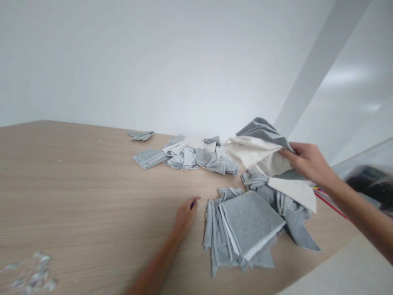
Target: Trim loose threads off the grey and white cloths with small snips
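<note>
My left hand (pixel 186 213) rests on the table, closed around a small dark purple tool (pixel 193 203). A thin pointed tip sticks out past the fingers; its exact kind is too small to make out. Up at the right, my right hand (pixel 302 159) pinches grey and cream fabric pieces (pixel 259 143) by one edge, lifted over a heap. That heap of crumpled grey and cream cloth (pixel 293 194) lies beneath it. Between my hands sits a loose stack of folded grey fabric pieces (pixel 251 221), the top one a neat square with a pale edge.
Along the wall (pixel 184 69) lie more crumpled grey and white cloths (pixel 184 157) and a single grey piece (pixel 140 135). Small pale scraps (pixel 38 272) are scattered at the near left of the wooden table (pixel 92 192). A red strip (pixel 333 205) and blurred dark items (pixel 370 184) are at the right.
</note>
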`<state>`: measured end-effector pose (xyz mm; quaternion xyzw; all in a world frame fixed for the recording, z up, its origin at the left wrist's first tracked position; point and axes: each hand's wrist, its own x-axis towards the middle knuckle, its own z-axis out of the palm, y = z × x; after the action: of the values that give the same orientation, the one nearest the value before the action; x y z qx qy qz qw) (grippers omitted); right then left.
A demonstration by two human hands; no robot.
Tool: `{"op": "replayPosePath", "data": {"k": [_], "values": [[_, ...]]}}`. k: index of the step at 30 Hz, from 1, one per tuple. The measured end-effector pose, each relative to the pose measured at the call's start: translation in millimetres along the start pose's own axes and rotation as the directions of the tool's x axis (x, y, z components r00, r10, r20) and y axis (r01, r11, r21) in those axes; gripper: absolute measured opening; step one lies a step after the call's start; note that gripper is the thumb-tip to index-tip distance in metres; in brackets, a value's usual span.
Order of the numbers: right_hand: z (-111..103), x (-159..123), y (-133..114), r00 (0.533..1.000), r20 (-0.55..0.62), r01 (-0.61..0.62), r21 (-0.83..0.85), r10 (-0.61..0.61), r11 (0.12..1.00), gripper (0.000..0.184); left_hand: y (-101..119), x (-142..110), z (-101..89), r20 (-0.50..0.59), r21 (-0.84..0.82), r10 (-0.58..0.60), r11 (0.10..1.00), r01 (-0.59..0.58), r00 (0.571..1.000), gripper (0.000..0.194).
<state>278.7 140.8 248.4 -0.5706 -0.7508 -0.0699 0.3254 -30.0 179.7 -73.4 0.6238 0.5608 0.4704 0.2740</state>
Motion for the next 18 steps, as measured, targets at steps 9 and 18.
{"op": "replayPosePath", "data": {"k": [9, 18], "values": [[50.8, -184.7, 30.2, 0.675, 0.700, 0.361, -0.039, -0.233, 0.932, 0.065, 0.1, -3.5, 1.3, 0.030, 0.060, 0.012, 0.998, -0.014, 0.999, 0.036], [46.0, -128.5, 21.9, 0.903, 0.370, 0.269, -0.091, -0.218, 0.959, 0.066, 2.4, -2.8, 2.2, 0.094, 0.160, 0.017, 0.987, -0.032, 0.995, 0.036]]}}
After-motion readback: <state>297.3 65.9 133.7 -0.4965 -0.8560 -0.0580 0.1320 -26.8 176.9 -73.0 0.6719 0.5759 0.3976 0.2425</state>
